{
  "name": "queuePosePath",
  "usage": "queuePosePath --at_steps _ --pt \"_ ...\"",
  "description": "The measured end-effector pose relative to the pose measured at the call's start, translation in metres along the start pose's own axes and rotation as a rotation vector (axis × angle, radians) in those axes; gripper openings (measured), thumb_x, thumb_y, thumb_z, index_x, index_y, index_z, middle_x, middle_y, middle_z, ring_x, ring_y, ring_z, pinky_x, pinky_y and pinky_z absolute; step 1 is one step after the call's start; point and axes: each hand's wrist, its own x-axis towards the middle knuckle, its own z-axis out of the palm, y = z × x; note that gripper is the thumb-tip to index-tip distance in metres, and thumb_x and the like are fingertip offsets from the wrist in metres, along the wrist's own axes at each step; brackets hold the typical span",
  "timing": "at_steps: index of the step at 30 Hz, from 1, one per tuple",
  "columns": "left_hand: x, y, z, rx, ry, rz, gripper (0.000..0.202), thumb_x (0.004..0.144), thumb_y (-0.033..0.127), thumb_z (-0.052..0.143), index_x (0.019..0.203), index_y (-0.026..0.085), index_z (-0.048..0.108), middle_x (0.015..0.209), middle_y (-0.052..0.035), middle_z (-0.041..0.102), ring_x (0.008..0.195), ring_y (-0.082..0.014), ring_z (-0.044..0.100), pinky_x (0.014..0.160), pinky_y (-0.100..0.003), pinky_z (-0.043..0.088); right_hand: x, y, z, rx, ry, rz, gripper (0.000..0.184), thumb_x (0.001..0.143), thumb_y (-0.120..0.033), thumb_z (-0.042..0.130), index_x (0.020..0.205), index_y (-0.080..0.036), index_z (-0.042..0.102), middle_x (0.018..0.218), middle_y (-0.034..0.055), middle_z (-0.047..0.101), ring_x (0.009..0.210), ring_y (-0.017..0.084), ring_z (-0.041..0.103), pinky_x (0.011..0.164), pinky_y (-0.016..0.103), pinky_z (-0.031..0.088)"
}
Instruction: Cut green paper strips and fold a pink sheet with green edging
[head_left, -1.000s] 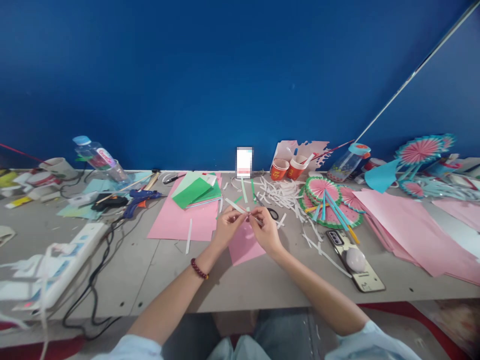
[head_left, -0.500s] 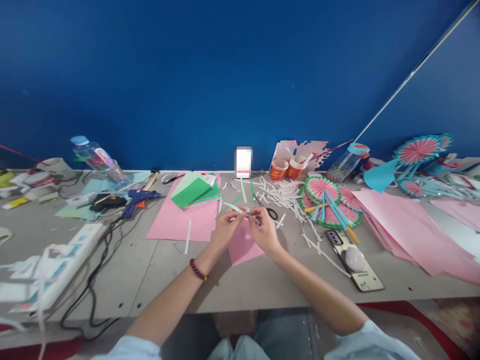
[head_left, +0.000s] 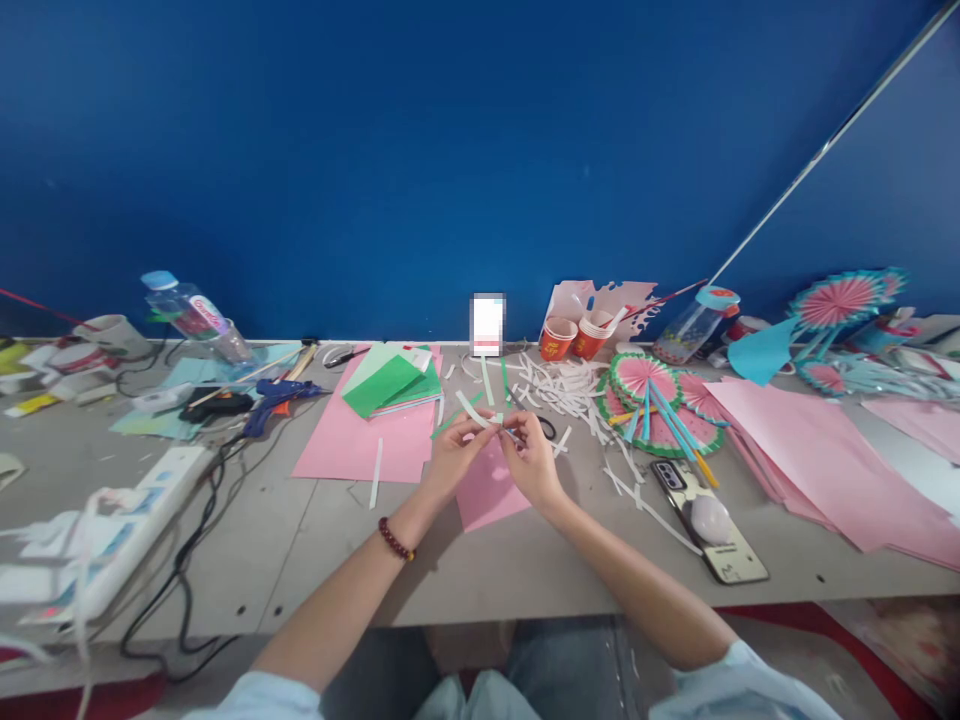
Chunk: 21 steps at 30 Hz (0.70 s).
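Note:
My left hand (head_left: 455, 452) and my right hand (head_left: 531, 460) meet fingertip to fingertip over the middle of the table. Between them is a narrow white paper strip (head_left: 470, 408), pinched by the fingers of both hands. Its free end sticks out up and to the left, past my left fingers; the part at the fingertips is small and partly hidden. Below the hands lies a pink paper sheet (head_left: 489, 492). Black-handled scissors (head_left: 548, 429) lie just beyond my right hand, partly covered by it. Thin green strips (head_left: 505, 382) rest behind the hands.
Left are pink and green papers (head_left: 384, 386), a blue glue gun (head_left: 274, 400) and a white power strip (head_left: 139, 530) with cables. Right are loose white strips (head_left: 566, 390), red paper cups (head_left: 559, 340), watermelon-patterned paper fans (head_left: 646, 385), a phone (head_left: 731, 555) and pink sheets (head_left: 847, 450).
The strip's free end has risen and curves more steeply up from my left fingers. Both hands have stayed in nearly the same place, with small finger shifts.

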Motion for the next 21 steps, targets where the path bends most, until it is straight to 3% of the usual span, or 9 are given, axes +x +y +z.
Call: queuePosePath --at_steps 4,9,11,16,21 --pt "0.0012 -0.0023 -0.0044 0.162 0.003 0.145 0.022 0.075 0.038 0.069 0.091 0.023 0.073 0.107 -0.0062 0.06 0.065 -0.0097 0.051 0.055 -0.023 0.041 -0.0008 -0.002 0.0003 0.065 0.006 0.048 0.013 0.082 -0.029 0.051 0.091 -0.022 0.047 0.086 0.0023 0.057 0.068 0.014 0.059 0.057 0.026 0.046" --pt "0.0025 -0.0064 -0.006 0.247 0.023 0.206 0.016 0.077 0.037 0.068 0.08 0.022 0.074 0.099 -0.0053 0.061 0.062 -0.0091 0.049 0.053 -0.023 0.039 -0.0023 -0.005 0.0018 0.207 -0.053 0.132 0.016 0.081 -0.032 0.054 0.09 -0.023 0.044 0.079 -0.0022 0.053 0.054 0.011 0.057 0.047 0.025 0.047" --pt "0.0024 -0.0058 -0.0046 0.227 0.043 0.192 0.017 0.077 0.037 0.068 0.074 0.021 0.074 0.099 -0.0055 0.062 0.064 -0.01 0.051 0.053 -0.023 0.038 -0.0023 -0.005 0.0022 0.235 -0.054 0.131 0.017 0.081 -0.032 0.055 0.09 -0.023 0.044 0.079 -0.0027 0.052 0.054 0.01 0.056 0.046 0.023 0.047" --pt "0.0027 -0.0048 -0.0031 0.081 0.065 0.085 0.021 0.076 0.038 0.068 0.068 0.02 0.072 0.099 -0.0062 0.063 0.093 -0.0191 0.057 0.067 -0.026 0.042 -0.0017 -0.0026 0.0028 0.332 -0.079 0.109 0.017 0.083 -0.034 0.055 0.091 -0.023 0.044 0.082 -0.0032 0.052 0.05 0.007 0.052 0.046 0.021 0.046" --pt "0.002 -0.0042 -0.0027 0.003 0.049 -0.058 0.024 0.074 0.039 0.068 0.062 0.019 0.068 0.097 -0.0052 0.063 0.08 -0.0154 0.057 0.055 -0.024 0.037 -0.0012 -0.0027 0.0026 0.316 -0.076 0.117 0.017 0.082 -0.032 0.055 0.09 -0.023 0.043 0.081 -0.0032 0.053 0.052 0.008 0.053 0.047 0.022 0.045"
